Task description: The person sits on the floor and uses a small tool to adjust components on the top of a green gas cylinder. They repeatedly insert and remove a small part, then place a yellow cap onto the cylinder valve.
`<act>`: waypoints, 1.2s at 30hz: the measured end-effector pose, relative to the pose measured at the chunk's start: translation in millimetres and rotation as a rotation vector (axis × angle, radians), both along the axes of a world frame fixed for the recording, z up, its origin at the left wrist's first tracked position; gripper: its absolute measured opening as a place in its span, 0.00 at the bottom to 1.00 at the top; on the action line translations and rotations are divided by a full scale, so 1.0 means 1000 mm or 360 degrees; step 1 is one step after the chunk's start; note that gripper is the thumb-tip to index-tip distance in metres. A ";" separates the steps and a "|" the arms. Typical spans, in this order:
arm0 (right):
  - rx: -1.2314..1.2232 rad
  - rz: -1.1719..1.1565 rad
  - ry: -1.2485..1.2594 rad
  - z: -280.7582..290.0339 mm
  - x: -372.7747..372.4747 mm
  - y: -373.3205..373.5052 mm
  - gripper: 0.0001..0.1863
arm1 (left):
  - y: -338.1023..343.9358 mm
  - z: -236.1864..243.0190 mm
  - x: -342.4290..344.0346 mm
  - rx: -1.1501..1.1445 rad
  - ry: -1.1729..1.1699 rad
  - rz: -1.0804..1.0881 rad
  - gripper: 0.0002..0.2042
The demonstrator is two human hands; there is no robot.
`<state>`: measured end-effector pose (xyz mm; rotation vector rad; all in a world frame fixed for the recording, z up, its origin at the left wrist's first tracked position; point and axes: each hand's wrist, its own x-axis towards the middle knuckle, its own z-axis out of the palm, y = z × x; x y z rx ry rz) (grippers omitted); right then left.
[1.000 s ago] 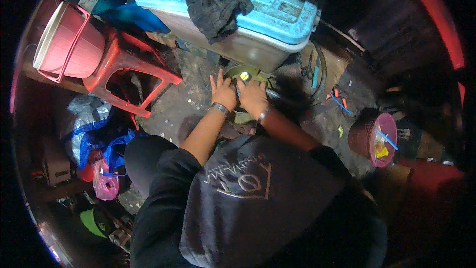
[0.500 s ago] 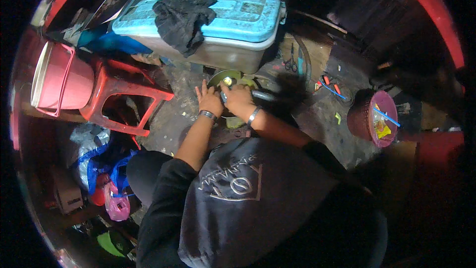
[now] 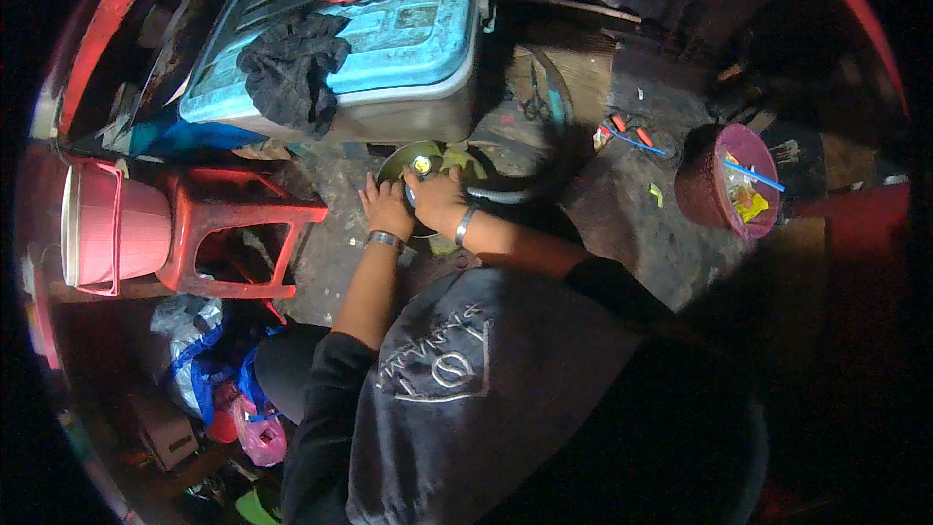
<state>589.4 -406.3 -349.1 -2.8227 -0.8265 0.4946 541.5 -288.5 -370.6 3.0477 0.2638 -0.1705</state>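
Observation:
Below me on the floor stands a round green gas cylinder, mostly covered by my hands. On its top sits a regulator with a small round gauge. My right hand is closed over the regulator, its fingertips partly hidden. Beside it, my left hand rests at the left side of the cylinder's rim with fingers stretched and spread. A grey ribbed hose runs off to the right from beside my right hand. Each of my wrists carries a band.
A blue-lidded storage box with a dark cloth on it stands ahead. At left are a red stool and a pink bucket. Scissors and a purple bin lie to the right.
The view has shifted, so the box, cylinder and hands appear farther left. My hands keep nearly the same places on the cylinder.

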 end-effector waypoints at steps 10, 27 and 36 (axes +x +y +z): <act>0.0139 -0.0309 0.0092 -0.004 0.002 -0.065 0.32 | 0.005 0.012 -0.018 -0.0321 -0.0386 -0.0243 0.34; 0.0820 -0.0239 0.0411 -0.030 0.009 -0.086 0.23 | -0.031 0.018 -0.027 -0.0210 -0.0416 -0.0335 0.49; 0.0804 -0.0302 0.0350 0.009 -0.011 -0.090 0.23 | -0.039 0.034 -0.016 -0.0503 -0.0434 -0.0134 0.46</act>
